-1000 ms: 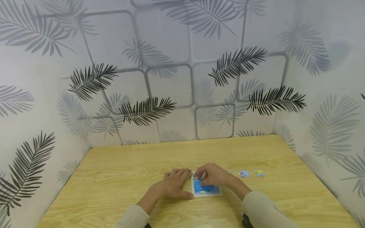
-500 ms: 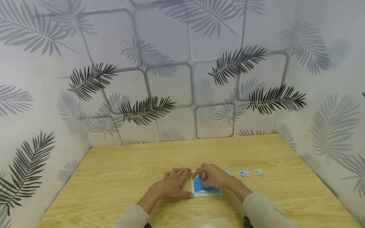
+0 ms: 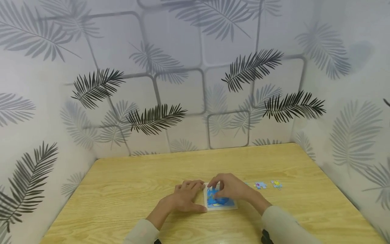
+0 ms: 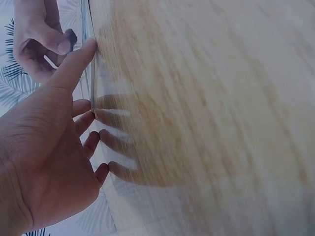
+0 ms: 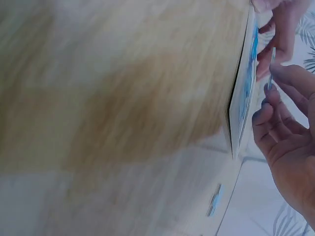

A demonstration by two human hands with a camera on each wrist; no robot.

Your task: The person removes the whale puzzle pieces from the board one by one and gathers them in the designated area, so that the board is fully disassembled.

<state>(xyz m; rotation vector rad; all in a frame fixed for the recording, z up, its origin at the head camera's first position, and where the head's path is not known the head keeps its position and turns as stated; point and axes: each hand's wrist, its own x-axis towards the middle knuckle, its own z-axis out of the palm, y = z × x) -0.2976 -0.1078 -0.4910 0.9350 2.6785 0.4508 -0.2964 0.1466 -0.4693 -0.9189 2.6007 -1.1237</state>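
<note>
A small jigsaw board (image 3: 223, 208) with a white rim and a blue picture lies on the table, partly hidden under my right hand. My left hand (image 3: 186, 199) rests along its left side, fingers spread, the thumb touching the near corner of the rim. Over the upper left of the picture, my right hand (image 3: 230, 187) pinches a thin puzzle piece (image 5: 272, 61) between thumb and fingers. The right wrist view has this piece edge-on, held apart from the board. From the left wrist side, the piece (image 4: 72, 40) looks dark.
To the right of the board lie loose puzzle pieces: one blue with a pink mark (image 3: 260, 185), one with a yellow sun (image 3: 276, 184), and another mostly hidden by my right hand. The wooden table (image 3: 146, 176) meets a leaf-patterned wall (image 3: 182, 132).
My right hand has shifted slightly over the board, and its fingers sit at a somewhat different angle. A loose piece beside that hand showed more half a second ago. The left hand stays put.
</note>
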